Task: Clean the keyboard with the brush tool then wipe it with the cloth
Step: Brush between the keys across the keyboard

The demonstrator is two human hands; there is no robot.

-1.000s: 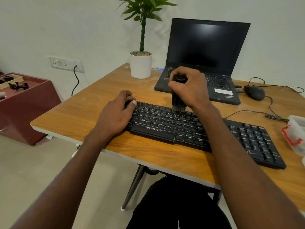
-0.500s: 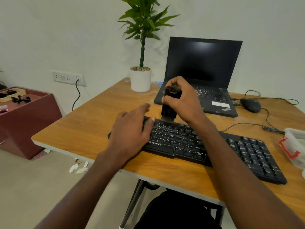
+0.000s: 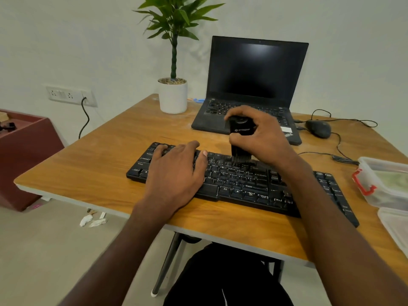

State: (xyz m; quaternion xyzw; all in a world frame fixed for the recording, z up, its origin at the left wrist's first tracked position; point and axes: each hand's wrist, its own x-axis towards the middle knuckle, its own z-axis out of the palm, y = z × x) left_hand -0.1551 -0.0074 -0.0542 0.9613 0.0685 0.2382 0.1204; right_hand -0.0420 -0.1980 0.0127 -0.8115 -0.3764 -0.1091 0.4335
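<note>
Container (image 3: 384,184) cut off right

Plain off-white wall (image 3: 88,40) lit evenly, switch-and-socket plate (image 3: 68,94) mounted low with black cable (image 3: 85,120) plugged in, wooden table (image 3: 99,171) on dark metal legs, maroon cabinet (image 3: 26,155) placed at left, pale tiled floor (image 3: 44,250) littered with white paper scraps (image 3: 92,220).

Black keyboard (image 3: 242,184), black brush (image 3: 239,140), orange-brown wood-grain table (image 3: 99,168).

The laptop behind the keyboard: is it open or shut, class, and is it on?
Open: the laptop's lid stands upright, keys showing. The screen is dark; off or asleep, cannot tell.
</note>
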